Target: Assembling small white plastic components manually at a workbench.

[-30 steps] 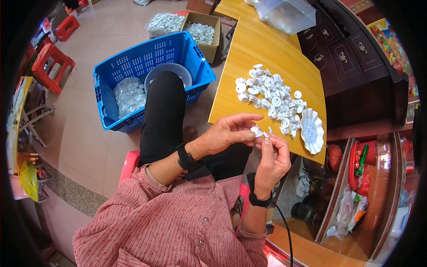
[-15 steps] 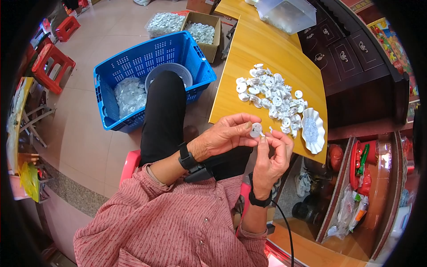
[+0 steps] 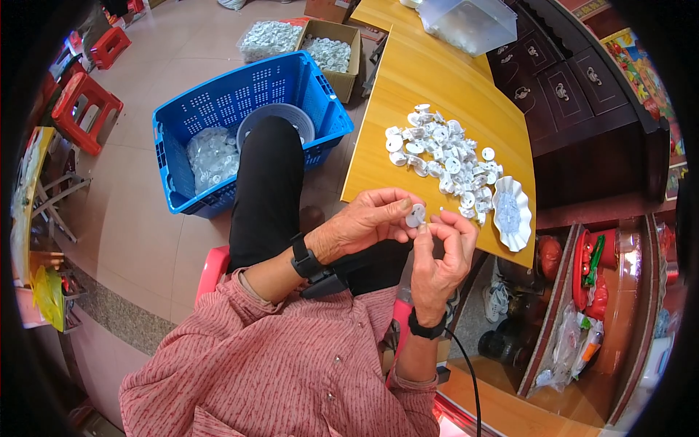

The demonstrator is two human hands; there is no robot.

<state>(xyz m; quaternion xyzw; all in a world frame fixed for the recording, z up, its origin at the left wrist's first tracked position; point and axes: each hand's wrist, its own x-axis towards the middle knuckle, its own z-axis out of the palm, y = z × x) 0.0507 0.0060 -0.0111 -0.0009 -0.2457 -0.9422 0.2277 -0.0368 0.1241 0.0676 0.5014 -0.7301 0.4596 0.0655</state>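
My left hand is closed in a pinch on a round white plastic disc, its face with small holes turned up. Close against the disc's right edge, the thumb and fingers of my right hand are pinched together. The tip of a small white plastic piece shows among the right fingers; the rest of it is covered. Beyond my hands, a heap of similar white round parts lies on the yellow wooden table. A white scalloped dish of tiny clear or whitish pieces stands beside the heap.
Left of the table, a blue crate on the floor holds a grey basket and bagged white parts. A cardboard box of parts stands behind it. A clear plastic bin sits at the table's far end. Dark drawers border the right.
The right fingers have come in closer to the disc's edge. The disc has tilted a little and moved slightly left, and the small white piece is now more covered.
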